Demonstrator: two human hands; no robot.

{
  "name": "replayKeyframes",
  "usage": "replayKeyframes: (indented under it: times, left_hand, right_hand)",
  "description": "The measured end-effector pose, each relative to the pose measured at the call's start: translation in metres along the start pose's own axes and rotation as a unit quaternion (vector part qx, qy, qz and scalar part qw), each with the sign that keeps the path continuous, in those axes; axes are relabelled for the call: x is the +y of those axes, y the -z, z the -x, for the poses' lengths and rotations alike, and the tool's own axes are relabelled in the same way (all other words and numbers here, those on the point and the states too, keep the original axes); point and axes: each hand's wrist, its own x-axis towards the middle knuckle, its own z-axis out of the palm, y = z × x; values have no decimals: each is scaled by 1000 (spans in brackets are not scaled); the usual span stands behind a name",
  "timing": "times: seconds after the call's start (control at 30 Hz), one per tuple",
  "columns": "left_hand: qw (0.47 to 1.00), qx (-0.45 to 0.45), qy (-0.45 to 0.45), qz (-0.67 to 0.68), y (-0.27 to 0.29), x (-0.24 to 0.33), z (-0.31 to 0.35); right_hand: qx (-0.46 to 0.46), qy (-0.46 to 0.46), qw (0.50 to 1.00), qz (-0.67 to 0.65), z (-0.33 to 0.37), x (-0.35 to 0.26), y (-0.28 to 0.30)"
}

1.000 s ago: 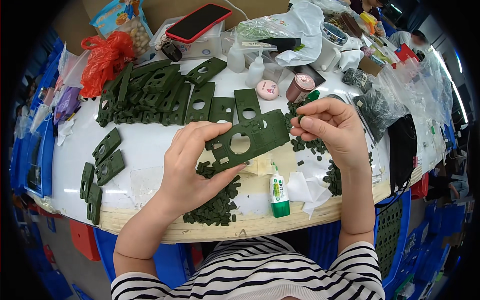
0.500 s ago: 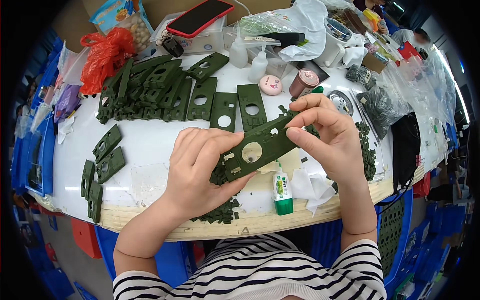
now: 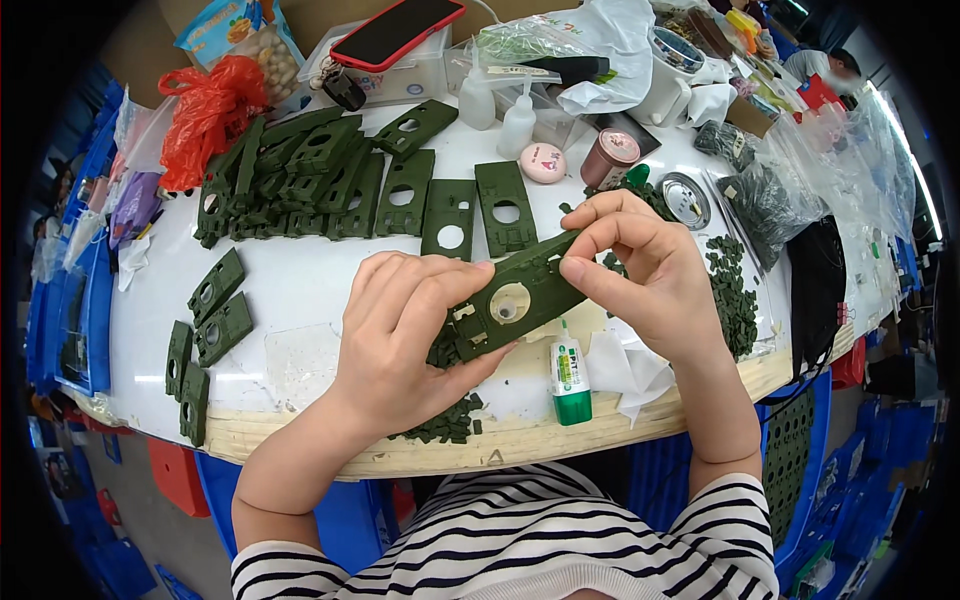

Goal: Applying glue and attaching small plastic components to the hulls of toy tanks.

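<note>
My left hand is closed round the left end of a dark green plastic model tank hull, a flat part with a large round hole. It is tilted above the table, its right end raised. At that end my right hand pinches thumb and forefinger together against the upper edge. Whether a small piece sits between those fingertips is hidden. Below the hull a white glue bottle with a green cap lies by a crumpled tissue. Small green pieces are heaped under my left hand.
A pile of green hull parts fills the back left, with several smaller ones nearer me. More small pieces lie at right, beside tweezers and a round metal lid. Dropper bottles, a pink tin and a phone stand behind.
Both hands stay on the hull, which has shifted very slightly. My right fingertips have moved a little left along its upper edge. The whole view has shifted slightly.
</note>
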Motion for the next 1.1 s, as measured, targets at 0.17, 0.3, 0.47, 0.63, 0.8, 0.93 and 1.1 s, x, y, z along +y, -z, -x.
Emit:
replayKeyframes:
  times: [0.17, 0.3, 0.47, 0.63, 0.8, 0.93, 1.1]
  left_hand:
    - [1000, 2, -4, 0, -1, 0, 1]
    - [1000, 5, -9, 0, -1, -1, 1]
    - [1000, 7, -12, -4, -1, 0, 0]
    - [1000, 11, -20, -20, -1, 0, 2]
    - [999, 14, -21, -30, -1, 1, 3]
    - [999, 12, -20, -36, -1, 2, 5]
    - [999, 14, -19, -33, 0, 3, 5]
  right_hand:
    - [8, 9, 1000, 21, 0, 3, -1]
    - [18, 9, 999, 47, 0, 4, -2]
    - [32, 41, 996, 79, 0, 6, -3]
    - [43, 61, 993, 91, 1, 7, -5]
    - [43, 67, 993, 93, 1, 6, -5]
    - [42, 71, 992, 96, 1, 6, -5]
    - [41, 75, 992, 96, 1, 5, -4]
